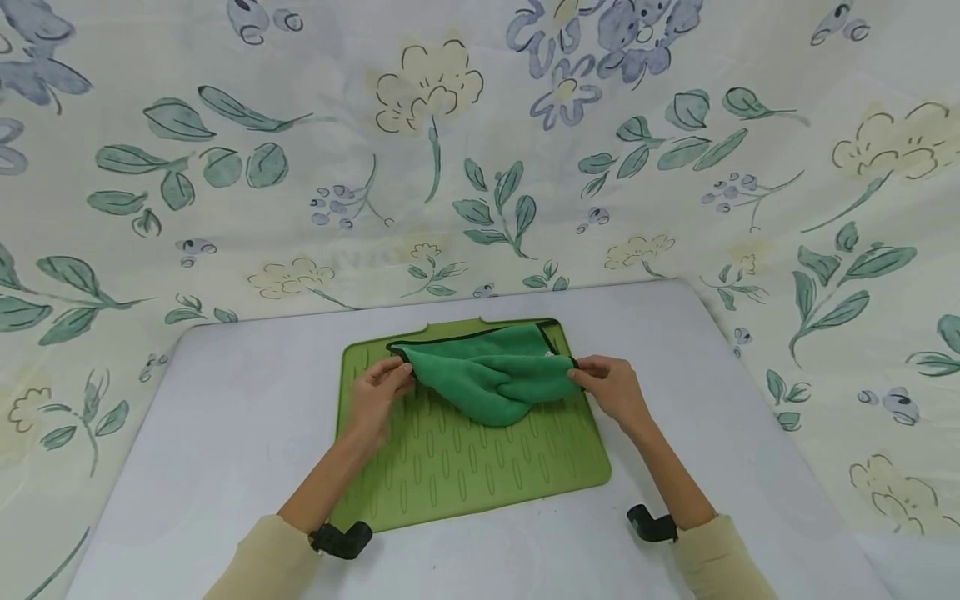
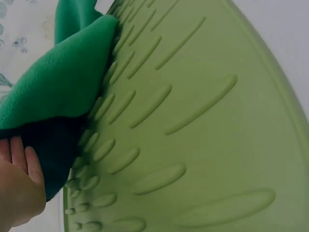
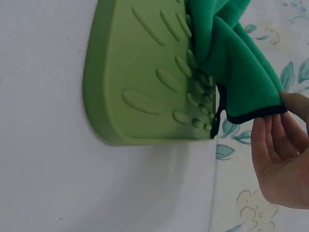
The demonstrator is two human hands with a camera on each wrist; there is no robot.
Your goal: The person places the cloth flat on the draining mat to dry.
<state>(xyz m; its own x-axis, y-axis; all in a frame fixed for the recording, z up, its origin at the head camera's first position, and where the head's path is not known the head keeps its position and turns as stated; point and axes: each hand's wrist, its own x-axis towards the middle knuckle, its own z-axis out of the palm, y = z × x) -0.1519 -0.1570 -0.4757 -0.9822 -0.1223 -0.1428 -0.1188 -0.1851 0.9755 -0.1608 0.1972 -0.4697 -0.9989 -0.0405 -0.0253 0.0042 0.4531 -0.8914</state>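
Observation:
A green cloth with dark edging hangs in loose folds over the far half of a lime-green ribbed mat. My left hand pinches its left corner between thumb and fingers, and my right hand pinches the right one. Between the hands the cloth sags, and its far edge lies near the mat's back rim. In the left wrist view, fingers lie against the cloth's dark underside; the thumb is hidden there. The right wrist view has the thumb above the dark hem and the fingers beneath it.
The mat lies on a white table, which extends on both sides of it. Behind the table hangs a floral-printed fabric. A black wrist camera sits on the left wrist and another black camera on the right.

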